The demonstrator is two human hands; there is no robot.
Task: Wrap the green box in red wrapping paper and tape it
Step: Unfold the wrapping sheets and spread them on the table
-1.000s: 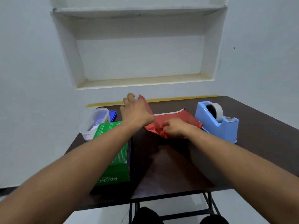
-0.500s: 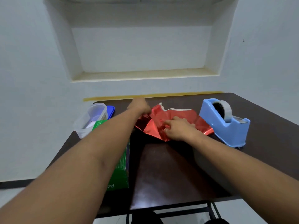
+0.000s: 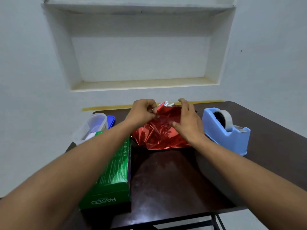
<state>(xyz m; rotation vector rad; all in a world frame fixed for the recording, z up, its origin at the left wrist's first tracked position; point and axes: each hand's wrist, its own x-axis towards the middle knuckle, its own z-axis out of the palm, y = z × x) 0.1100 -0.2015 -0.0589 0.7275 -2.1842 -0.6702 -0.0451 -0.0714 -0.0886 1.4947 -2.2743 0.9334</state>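
Observation:
A shiny red sheet of wrapping paper [image 3: 159, 135] lies crumpled and partly folded at the far middle of the dark table [image 3: 166, 180]. My left hand [image 3: 142, 113] pinches its upper left edge between thumb and fingers. My right hand [image 3: 187, 123] lies over the paper's right side with fingers spread and nearly straight, touching it. The green box [image 3: 114, 176] lies flat near the table's left front, partly under my left forearm, apart from the paper. A blue tape dispenser [image 3: 227, 131] with a roll of clear tape stands to the right of the paper.
A clear plastic container [image 3: 93, 125] and a blue lid [image 3: 111, 121] sit at the table's back left corner. A white wall with a recessed niche [image 3: 141, 63] rises right behind the table. The table's front edge is close to me.
Both hands have risen and come together over the paper. The sheet has opened out further and bunched up higher, and my right hand has gone from gripping it to lying flat on it.

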